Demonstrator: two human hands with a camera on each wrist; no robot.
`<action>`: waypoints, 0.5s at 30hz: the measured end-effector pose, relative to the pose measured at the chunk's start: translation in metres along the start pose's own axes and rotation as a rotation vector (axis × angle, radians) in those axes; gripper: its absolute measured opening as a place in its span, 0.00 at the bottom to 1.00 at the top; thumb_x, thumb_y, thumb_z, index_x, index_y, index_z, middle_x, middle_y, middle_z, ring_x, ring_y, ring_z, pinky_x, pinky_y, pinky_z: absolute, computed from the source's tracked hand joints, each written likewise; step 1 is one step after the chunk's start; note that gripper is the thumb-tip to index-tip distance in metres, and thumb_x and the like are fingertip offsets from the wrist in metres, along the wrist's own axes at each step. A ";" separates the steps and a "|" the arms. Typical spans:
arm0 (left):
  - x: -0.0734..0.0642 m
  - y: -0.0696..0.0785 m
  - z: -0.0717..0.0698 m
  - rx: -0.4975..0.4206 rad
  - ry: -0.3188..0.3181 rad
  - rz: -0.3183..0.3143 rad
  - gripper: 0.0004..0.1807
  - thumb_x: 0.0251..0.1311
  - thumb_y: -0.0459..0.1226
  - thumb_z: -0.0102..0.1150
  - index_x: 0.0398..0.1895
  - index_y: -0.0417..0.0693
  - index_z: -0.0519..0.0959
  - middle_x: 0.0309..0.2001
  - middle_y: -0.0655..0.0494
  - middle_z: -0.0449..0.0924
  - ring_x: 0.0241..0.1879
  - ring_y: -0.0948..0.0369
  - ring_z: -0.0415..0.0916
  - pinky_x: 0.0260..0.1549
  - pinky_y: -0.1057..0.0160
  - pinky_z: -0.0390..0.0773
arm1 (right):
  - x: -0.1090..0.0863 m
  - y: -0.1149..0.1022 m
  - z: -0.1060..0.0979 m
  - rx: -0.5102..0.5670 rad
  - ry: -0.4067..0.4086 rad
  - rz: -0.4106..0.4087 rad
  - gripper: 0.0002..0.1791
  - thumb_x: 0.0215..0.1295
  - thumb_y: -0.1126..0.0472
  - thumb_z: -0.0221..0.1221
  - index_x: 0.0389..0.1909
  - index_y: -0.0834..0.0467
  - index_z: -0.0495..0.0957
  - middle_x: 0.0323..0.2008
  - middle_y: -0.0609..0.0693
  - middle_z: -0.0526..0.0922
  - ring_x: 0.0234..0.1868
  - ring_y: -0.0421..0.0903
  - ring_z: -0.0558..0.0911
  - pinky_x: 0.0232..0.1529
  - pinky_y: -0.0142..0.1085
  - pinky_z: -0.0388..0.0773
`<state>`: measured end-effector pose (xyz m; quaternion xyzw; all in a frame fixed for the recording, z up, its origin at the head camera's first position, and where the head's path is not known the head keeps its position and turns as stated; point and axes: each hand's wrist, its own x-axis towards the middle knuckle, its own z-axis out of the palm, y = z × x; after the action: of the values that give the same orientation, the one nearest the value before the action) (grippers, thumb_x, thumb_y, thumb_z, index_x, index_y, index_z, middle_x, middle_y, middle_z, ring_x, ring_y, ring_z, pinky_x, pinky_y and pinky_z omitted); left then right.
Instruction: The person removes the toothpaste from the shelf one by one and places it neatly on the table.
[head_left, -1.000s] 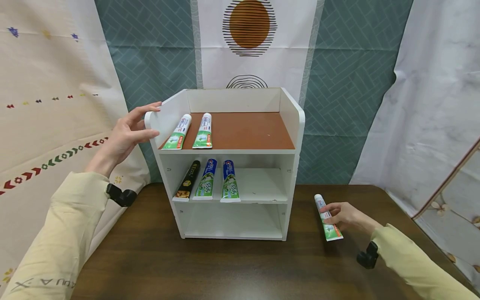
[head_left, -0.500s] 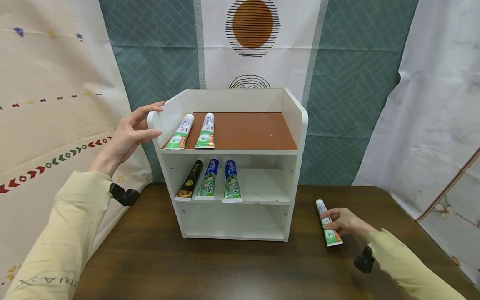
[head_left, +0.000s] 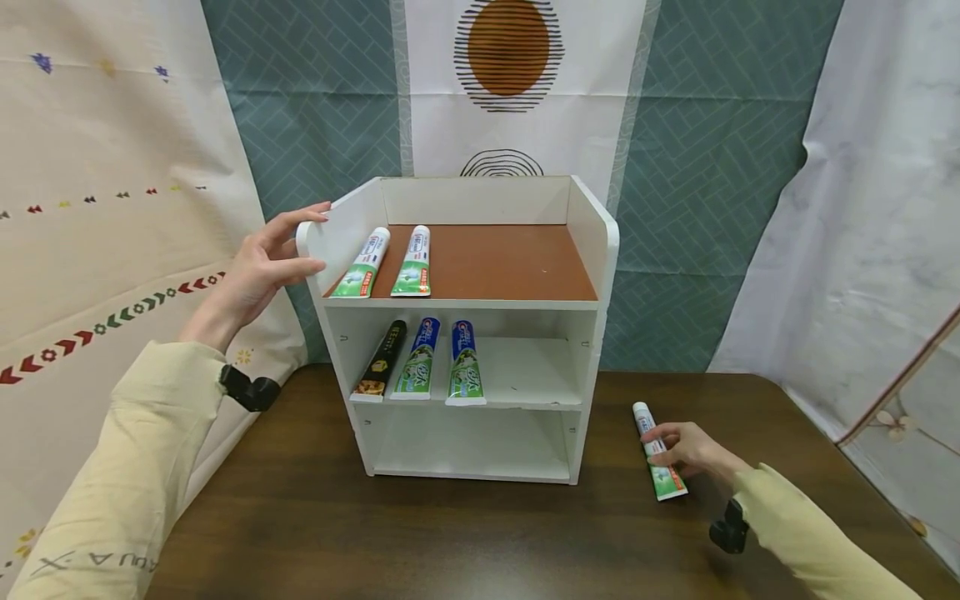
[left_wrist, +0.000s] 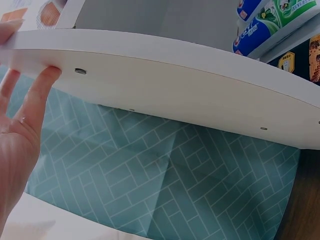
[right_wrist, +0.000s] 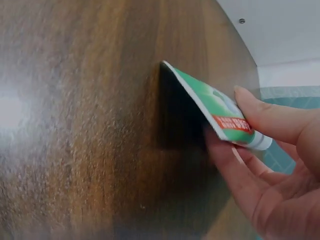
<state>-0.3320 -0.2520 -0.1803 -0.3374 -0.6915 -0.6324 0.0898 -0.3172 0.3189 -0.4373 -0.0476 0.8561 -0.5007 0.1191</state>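
Note:
On the right, my right hand (head_left: 693, 450) pinches a white and green toothpaste tube (head_left: 666, 482) between thumb and fingers. In the right wrist view the tube's (right_wrist: 220, 107) flat end has a dark shadow beneath it on the wooden table. My left hand (head_left: 255, 271) holds the upper left side panel of a small white shelf (head_left: 476, 303), thumb and fingers on either side of the panel's edge. Two similar white and green tubes lie on the brown top level: one tube (head_left: 363, 265) by the left wall, another tube (head_left: 412, 262) beside it.
On the middle level lie a black tube (head_left: 381, 362), a blue and green tube (head_left: 417, 358) and a second blue and green tube (head_left: 465, 365). The shelf stands on a dark wooden table (head_left: 480, 533). Patterned cloths (head_left: 712, 167) hang behind and at the sides.
My right hand, with the toothpaste tube, has shifted a little nearer to me. The head view has turned slightly left. My left hand keeps its place on the shelf.

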 end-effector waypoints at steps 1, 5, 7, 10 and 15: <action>0.000 0.000 0.000 0.000 0.002 0.000 0.28 0.53 0.20 0.54 0.58 0.47 0.70 0.66 0.55 0.53 0.58 0.52 0.58 0.39 0.64 0.73 | 0.001 -0.001 0.000 -0.005 0.000 -0.007 0.21 0.49 0.72 0.64 0.45 0.73 0.71 0.29 0.55 0.75 0.27 0.48 0.76 0.26 0.42 0.75; -0.001 0.002 -0.001 0.008 0.010 -0.003 0.28 0.53 0.21 0.55 0.58 0.47 0.70 0.66 0.55 0.53 0.58 0.52 0.58 0.39 0.64 0.73 | 0.002 -0.003 -0.002 -0.049 -0.020 -0.071 0.20 0.48 0.74 0.64 0.42 0.75 0.71 0.26 0.54 0.74 0.24 0.46 0.74 0.23 0.38 0.73; -0.001 0.002 -0.001 0.016 0.011 -0.005 0.28 0.53 0.21 0.55 0.58 0.48 0.70 0.66 0.56 0.53 0.58 0.52 0.58 0.39 0.64 0.73 | 0.002 -0.002 -0.003 -0.063 -0.023 -0.101 0.20 0.47 0.75 0.65 0.41 0.75 0.71 0.25 0.53 0.74 0.23 0.46 0.73 0.23 0.37 0.72; 0.000 0.002 -0.001 0.022 0.008 -0.006 0.27 0.53 0.22 0.55 0.58 0.48 0.71 0.66 0.56 0.53 0.58 0.52 0.58 0.39 0.64 0.73 | 0.001 0.002 -0.006 -0.088 -0.036 -0.157 0.19 0.46 0.76 0.64 0.40 0.76 0.70 0.26 0.55 0.73 0.24 0.46 0.71 0.23 0.37 0.72; 0.000 0.000 0.000 0.037 0.002 -0.007 0.27 0.53 0.22 0.55 0.57 0.49 0.71 0.66 0.56 0.53 0.58 0.52 0.58 0.39 0.64 0.73 | 0.000 0.010 -0.010 -0.084 -0.050 -0.192 0.20 0.46 0.75 0.65 0.40 0.76 0.70 0.30 0.58 0.74 0.26 0.47 0.72 0.23 0.37 0.72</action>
<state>-0.3322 -0.2523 -0.1802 -0.3327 -0.7042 -0.6200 0.0947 -0.3190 0.3321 -0.4416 -0.1468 0.8646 -0.4721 0.0898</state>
